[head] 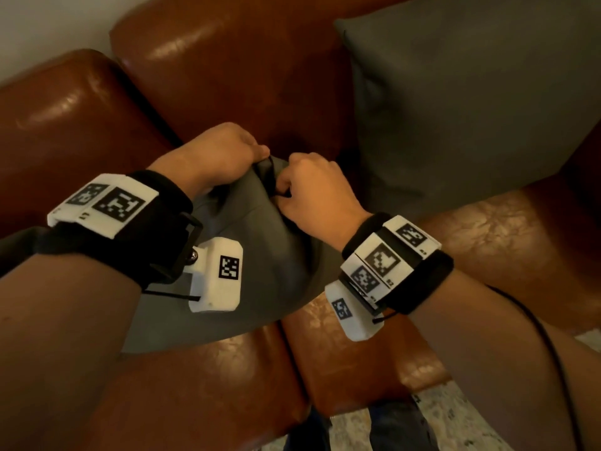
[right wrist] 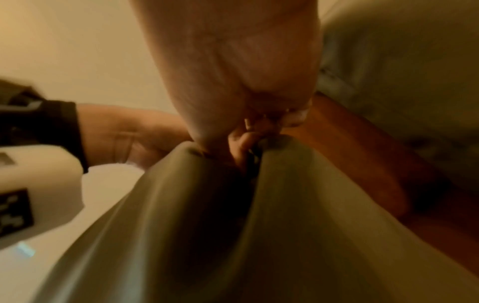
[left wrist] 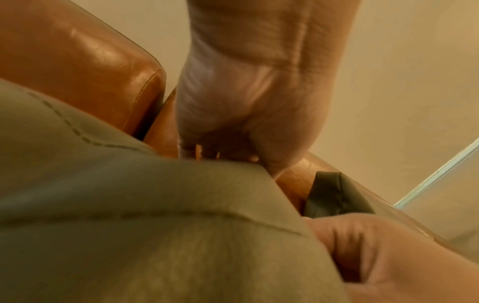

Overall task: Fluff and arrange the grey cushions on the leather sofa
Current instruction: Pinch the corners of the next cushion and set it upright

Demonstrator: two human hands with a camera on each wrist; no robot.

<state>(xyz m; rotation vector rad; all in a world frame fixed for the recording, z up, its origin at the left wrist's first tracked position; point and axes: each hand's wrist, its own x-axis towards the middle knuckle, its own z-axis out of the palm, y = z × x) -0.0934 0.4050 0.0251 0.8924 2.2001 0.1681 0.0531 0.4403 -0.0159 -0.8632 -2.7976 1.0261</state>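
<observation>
Gripping the top corner of a grey cushion (head: 260, 249) with both hands, left hand (head: 224, 151) and right hand (head: 312, 187) bunching its fabric together, I held it over the leather sofa (head: 227, 70) seat near the left armrest. A second grey cushion (head: 471, 102) leaned against the backrest. Tugging by that corner could strain the seam.
</observation>
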